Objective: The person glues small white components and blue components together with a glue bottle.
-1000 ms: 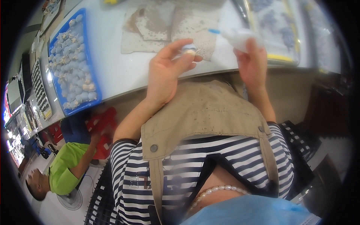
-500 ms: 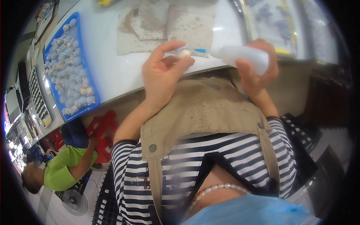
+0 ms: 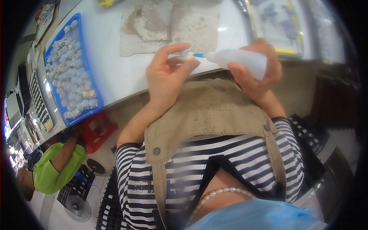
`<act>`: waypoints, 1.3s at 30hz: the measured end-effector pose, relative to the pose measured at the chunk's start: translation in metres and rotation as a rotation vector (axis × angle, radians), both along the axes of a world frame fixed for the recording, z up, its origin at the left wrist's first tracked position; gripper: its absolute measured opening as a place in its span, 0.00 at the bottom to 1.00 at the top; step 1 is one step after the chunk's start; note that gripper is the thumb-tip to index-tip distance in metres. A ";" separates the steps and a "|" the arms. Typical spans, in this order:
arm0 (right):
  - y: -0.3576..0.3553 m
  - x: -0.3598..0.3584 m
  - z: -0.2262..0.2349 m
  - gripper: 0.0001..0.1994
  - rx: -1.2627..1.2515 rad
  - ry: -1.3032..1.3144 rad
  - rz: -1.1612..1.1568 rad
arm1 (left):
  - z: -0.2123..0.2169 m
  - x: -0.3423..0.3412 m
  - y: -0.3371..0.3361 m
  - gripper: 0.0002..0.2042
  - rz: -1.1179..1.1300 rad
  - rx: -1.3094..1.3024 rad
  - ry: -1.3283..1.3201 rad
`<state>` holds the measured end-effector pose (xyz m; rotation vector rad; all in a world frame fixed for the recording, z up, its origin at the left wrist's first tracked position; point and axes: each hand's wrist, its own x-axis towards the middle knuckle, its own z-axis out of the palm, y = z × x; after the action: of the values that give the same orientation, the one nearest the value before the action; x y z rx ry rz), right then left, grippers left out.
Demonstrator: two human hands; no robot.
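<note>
Between the thumb and fingers of my left hand (image 3: 166,73) is a small pale blue and cream rounded piece (image 3: 188,55); its exact kind is too small to tell. My right hand (image 3: 262,61) is wrapped round a translucent white squeeze bottle (image 3: 239,61), held tilted on its side. The bottle's thin blue nozzle tip (image 3: 198,55) points left and meets the piece, or nearly so. Both hands are above the front edge of the white table (image 3: 134,73).
A blue tray (image 3: 100,103) of similar small pieces stands at left. Stained cardboard (image 3: 195,32) lies beyond my hands. A yellow-edged tray (image 3: 287,51) sits at far right. A person in a green shirt (image 3: 57,168) is at lower left, near a fan (image 3: 76,209).
My right hand has brought the bottle left, so its blue tip now reaches the piece. My left hand stays nearly still. The person in green has shifted down and left.
</note>
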<state>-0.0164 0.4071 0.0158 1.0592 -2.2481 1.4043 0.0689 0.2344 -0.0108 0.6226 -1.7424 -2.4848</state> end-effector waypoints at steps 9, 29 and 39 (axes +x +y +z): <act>0.002 -0.001 -0.002 0.16 0.002 -0.054 -0.027 | -0.001 -0.001 0.000 0.16 -0.008 0.009 -0.007; 0.006 -0.004 0.001 0.15 -0.023 -0.113 -0.048 | 0.000 -0.005 0.002 0.15 -0.018 0.078 0.026; -0.001 -0.010 -0.011 0.13 -0.234 -0.352 -0.177 | -0.005 -0.007 -0.002 0.15 0.013 0.161 0.026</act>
<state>-0.0264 0.4061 0.0046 0.5591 -2.2609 1.8336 0.0617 0.2323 -0.0160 0.6073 -1.5352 -2.6300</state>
